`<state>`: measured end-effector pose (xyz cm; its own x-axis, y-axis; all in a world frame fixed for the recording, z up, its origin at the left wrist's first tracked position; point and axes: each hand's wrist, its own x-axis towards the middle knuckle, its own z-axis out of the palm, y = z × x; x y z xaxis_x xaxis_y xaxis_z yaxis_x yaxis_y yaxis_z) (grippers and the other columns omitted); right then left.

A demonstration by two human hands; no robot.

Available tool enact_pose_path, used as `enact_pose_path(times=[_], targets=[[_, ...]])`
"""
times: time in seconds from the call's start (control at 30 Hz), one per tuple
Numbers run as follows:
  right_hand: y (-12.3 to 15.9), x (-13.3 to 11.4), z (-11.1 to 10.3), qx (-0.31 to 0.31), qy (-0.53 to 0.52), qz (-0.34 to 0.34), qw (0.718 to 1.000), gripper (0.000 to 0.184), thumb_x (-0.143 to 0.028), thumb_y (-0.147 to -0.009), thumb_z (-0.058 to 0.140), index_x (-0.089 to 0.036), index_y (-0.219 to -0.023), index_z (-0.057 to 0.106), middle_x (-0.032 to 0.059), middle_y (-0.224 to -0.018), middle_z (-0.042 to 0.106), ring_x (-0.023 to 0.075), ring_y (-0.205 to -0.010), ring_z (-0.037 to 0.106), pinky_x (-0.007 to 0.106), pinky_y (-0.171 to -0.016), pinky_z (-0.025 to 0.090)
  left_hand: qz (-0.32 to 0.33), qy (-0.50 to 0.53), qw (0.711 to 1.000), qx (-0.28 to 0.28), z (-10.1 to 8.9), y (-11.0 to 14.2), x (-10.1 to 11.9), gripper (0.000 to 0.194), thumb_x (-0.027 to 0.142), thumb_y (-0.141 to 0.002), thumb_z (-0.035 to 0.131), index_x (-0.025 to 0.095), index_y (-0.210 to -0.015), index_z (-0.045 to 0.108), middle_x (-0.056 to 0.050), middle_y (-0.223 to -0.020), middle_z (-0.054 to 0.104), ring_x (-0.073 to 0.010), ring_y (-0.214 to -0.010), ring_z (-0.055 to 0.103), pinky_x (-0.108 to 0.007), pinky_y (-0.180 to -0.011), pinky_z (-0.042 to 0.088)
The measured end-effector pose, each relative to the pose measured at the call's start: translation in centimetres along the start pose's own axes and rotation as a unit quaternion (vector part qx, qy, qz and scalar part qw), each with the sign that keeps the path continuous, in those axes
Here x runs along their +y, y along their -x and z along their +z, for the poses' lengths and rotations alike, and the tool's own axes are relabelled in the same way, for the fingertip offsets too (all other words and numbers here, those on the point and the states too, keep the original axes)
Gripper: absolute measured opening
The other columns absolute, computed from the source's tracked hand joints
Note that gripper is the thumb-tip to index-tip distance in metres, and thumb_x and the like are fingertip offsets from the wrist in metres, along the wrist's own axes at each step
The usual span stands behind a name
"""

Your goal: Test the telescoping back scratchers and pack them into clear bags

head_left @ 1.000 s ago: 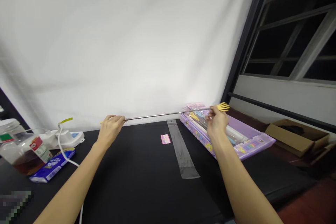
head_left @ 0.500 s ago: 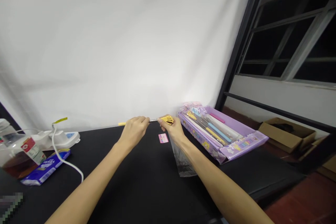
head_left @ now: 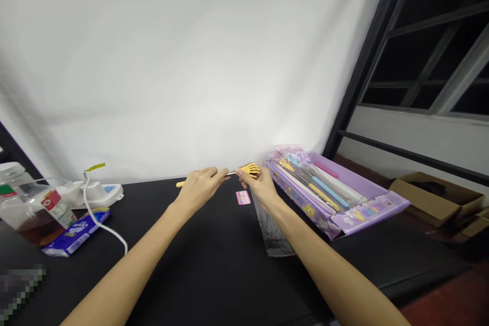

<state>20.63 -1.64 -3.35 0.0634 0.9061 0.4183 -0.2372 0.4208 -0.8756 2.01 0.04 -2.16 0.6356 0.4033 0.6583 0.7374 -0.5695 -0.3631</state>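
Observation:
A back scratcher with a yellow hand-shaped head, a thin metal rod and a yellow handle [head_left: 180,184] is held level above the black table. My left hand [head_left: 202,188] is closed around its handle side, with the handle's end sticking out to the left. My right hand [head_left: 262,186] pinches it where the rod meets the head, and the yellow fingers show above my thumb. Below my right wrist is a clear plastic sleeve [head_left: 273,229], partly covered by my forearm. A small pink card [head_left: 243,197] lies between my hands on the table.
To the right stands a purple open box [head_left: 367,183] of packaged scratchers in several colours. At left are a plastic jug [head_left: 34,209] with dark liquid, a white power strip [head_left: 103,194] with its cord, and a blue packet [head_left: 78,232]. A white sheet [head_left: 191,61] hangs behind.
My left hand has slid slightly right along the scratcher, so less rod shows between my hands. The whole view has shifted a little.

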Motion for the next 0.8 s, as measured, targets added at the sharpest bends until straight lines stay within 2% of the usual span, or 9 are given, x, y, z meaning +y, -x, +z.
enact_pose_path(times=[0.1,0.2,0.3,0.4,0.5,0.63,0.7,0.8], targets=[[-0.7,-0.6,-0.6,0.067,-0.049,0.002,0.997,0.032,-0.03,-0.056,0.091,-0.014,-0.066,0.066,-0.0026,-0.056,0.057,0.0089,-0.048,0.048,0.023,-0.045,0.037,-0.046,-0.01,0.996,-0.077,0.0,0.2,-1.2,0.031,0.037,-0.105,0.037,0.022,-0.1,0.065,-0.003,-0.079,0.066,-0.0176,-0.071,0.063,-0.029,-0.06,0.038],[-2.1,-2.4,-3.5,0.183,-0.097,-0.038,0.978,0.038,-0.033,-0.056,0.092,-0.017,-0.07,0.06,-0.0043,-0.063,0.057,0.0066,-0.052,0.048,0.02,-0.045,0.039,-0.113,-0.023,0.984,-0.138,0.1,1.4,-3.9,0.027,0.03,-0.104,0.041,0.022,-0.101,0.066,-0.008,-0.096,0.071,-0.0223,-0.095,0.066,-0.032,-0.083,0.045],[-3.2,-4.9,-8.1,0.326,-0.138,-0.102,0.93,0.04,-0.04,-0.068,0.086,-0.019,-0.073,0.052,-0.0082,-0.065,0.052,0.002,-0.049,0.04,0.014,-0.044,0.036,-0.194,-0.051,0.967,-0.154,0.3,3.6,-6.9,0.03,0.02,-0.099,0.039,0.015,-0.096,0.068,-0.015,-0.091,0.072,-0.0297,-0.088,0.068,-0.039,-0.077,0.046],[-3.5,-6.3,-11.4,0.412,-0.156,-0.135,0.888,0.039,-0.043,-0.079,0.079,-0.018,-0.073,0.049,-0.0092,-0.062,0.047,0.0015,-0.047,0.035,0.012,-0.042,0.033,-0.249,-0.074,0.952,-0.163,0.6,5.5,-8.4,0.033,0.017,-0.096,0.037,0.011,-0.096,0.07,-0.02,-0.092,0.073,-0.0356,-0.09,0.069,-0.043,-0.075,0.047],[-3.3,-6.3,-12.3,0.44,-0.166,-0.151,0.87,0.038,-0.047,-0.085,0.072,-0.018,-0.073,0.052,-0.0094,-0.059,0.041,0.0029,-0.047,0.035,0.012,-0.043,0.035,-0.259,-0.084,0.949,-0.162,1.0,5.9,-8.4,0.035,0.018,-0.097,0.037,0.01,-0.097,0.071,-0.022,-0.1,0.073,-0.0372,-0.101,0.067,-0.044,-0.079,0.046],[-3.4,-5.7,-11.8,0.441,-0.169,-0.157,0.868,0.039,-0.052,-0.084,0.071,-0.018,-0.074,0.054,-0.0092,-0.059,0.042,0.0039,-0.049,0.035,0.013,-0.045,0.037,-0.244,-0.089,0.953,-0.155,1.2,5.4,-7.9,0.032,0.018,-0.097,0.041,0.012,-0.095,0.072,-0.022,-0.101,0.074,-0.0366,-0.107,0.065,-0.044,-0.083,0.044],[-3.5,-5.2,-11.2,0.425,-0.15,-0.155,0.879,0.042,-0.054,-0.079,0.075,-0.019,-0.072,0.052,-0.0093,-0.06,0.044,0.0039,-0.05,0.035,0.013,-0.045,0.036,-0.228,-0.088,0.958,-0.147,1.2,4.8,-7.5,0.03,0.018,-0.098,0.043,0.013,-0.095,0.072,-0.021,-0.099,0.074,-0.0362,-0.107,0.065,-0.044,-0.082,0.043],[-3.5,-3.6,-9.0,0.356,-0.101,-0.129,0.92,0.047,-0.055,-0.069,0.082,-0.02,-0.069,0.051,-0.0095,-0.059,0.046,0.0045,-0.049,0.036,0.016,-0.045,0.035,-0.189,-0.079,0.97,-0.13,1.1,3.3,-5.9,0.026,0.019,-0.099,0.045,0.015,-0.095,0.071,-0.017,-0.096,0.074,-0.0336,-0.101,0.066,-0.042,-0.08,0.042]])
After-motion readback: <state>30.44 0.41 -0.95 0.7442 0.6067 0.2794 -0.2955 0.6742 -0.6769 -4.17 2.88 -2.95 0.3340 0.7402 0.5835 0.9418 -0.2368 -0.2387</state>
